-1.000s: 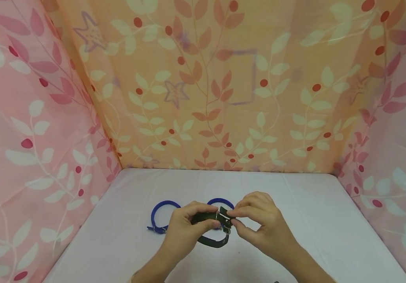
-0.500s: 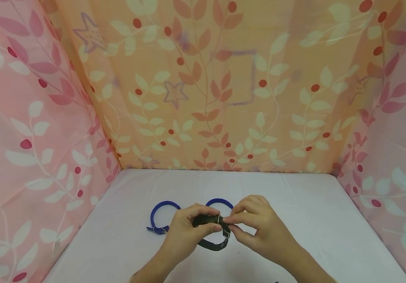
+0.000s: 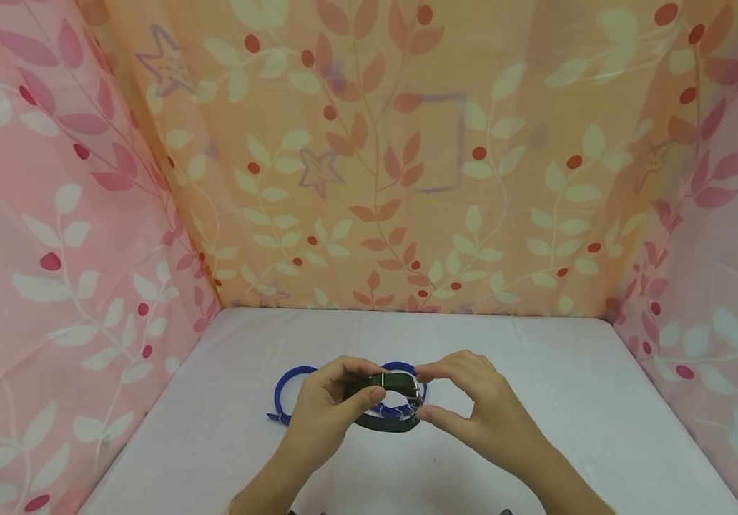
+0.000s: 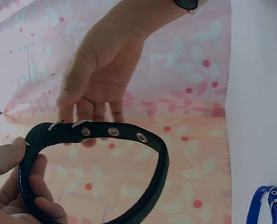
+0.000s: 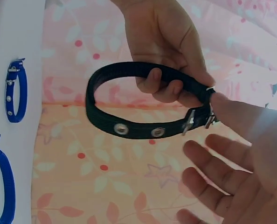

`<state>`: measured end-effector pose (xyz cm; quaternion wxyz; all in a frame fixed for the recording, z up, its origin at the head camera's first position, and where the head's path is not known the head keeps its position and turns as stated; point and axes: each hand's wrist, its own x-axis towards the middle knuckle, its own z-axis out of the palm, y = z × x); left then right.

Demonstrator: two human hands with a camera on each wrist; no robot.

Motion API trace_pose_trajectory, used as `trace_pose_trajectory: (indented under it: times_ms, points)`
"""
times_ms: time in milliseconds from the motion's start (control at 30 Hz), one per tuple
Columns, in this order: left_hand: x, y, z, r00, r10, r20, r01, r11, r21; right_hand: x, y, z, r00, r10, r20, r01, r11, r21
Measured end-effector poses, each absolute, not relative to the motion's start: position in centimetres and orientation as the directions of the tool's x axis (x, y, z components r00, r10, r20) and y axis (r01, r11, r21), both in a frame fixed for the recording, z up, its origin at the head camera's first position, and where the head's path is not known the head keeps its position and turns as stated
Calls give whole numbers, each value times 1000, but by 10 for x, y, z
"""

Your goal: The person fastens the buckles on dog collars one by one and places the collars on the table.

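Note:
A dark green buckle collar (image 3: 398, 382) is held up over the table as a closed loop. My left hand (image 3: 321, 405) grips its strap between thumb and fingers; in the left wrist view, the fingers curl round the strap. Metal eyelets dot the band (image 5: 138, 131), and the silver buckle (image 5: 190, 123) shows in the right wrist view. My right hand (image 3: 481, 393) is beside the buckle end, thumb and fingers spread apart. Its fingers (image 4: 85, 110) appear straight behind the buckle side in the left wrist view. Whether a right fingertip still touches the collar, I cannot tell.
Two blue buckle collars lie on the white table (image 3: 227, 429): one to the left (image 3: 277, 392), partly behind my left hand, the other (image 3: 400, 365) behind the green collar. Flower-patterned cloth walls (image 3: 369, 214) surround the table's back and sides.
My right thumb and fingers were pinching at the buckle and have now spread apart. The green collar has been lifted and tilted a little, so more of its loop shows. The blue collars stay put.

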<state>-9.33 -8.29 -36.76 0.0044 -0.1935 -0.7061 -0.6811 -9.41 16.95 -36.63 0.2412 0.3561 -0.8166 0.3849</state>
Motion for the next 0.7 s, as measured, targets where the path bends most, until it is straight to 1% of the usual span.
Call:
trace_pose_trajectory:
  times_ms: [67,133,267,367,500,633,700]
  points:
    - [-93,-84,-367,-921,263,289,284,-58,957,-94,170,-368,-689,-402,602,-719,483,-500]
    - [-93,-85,-366,-913,260,314,294,-116,949,-94,171,-369,-727,-400,558,-683,507,-526]
    - [-93,-87,-365,-895,252,367,322,-205,924,-95,171,-370,-762,-383,522,-645,520,-560]
    - [-93,-87,-363,-890,241,386,336,-225,915,-96,170,-371,-754,-380,535,-654,509,-560]
    - [-95,-89,-362,-885,236,401,353,-221,909,-99,169,-371,-713,-387,585,-697,485,-529]
    - [-97,-92,-362,-876,226,426,395,-169,903,-100,171,-371,-681,-386,622,-724,480,-495]
    - [-99,-94,-362,-859,216,464,449,-120,886,-101,172,-370,-669,-384,636,-733,483,-480]
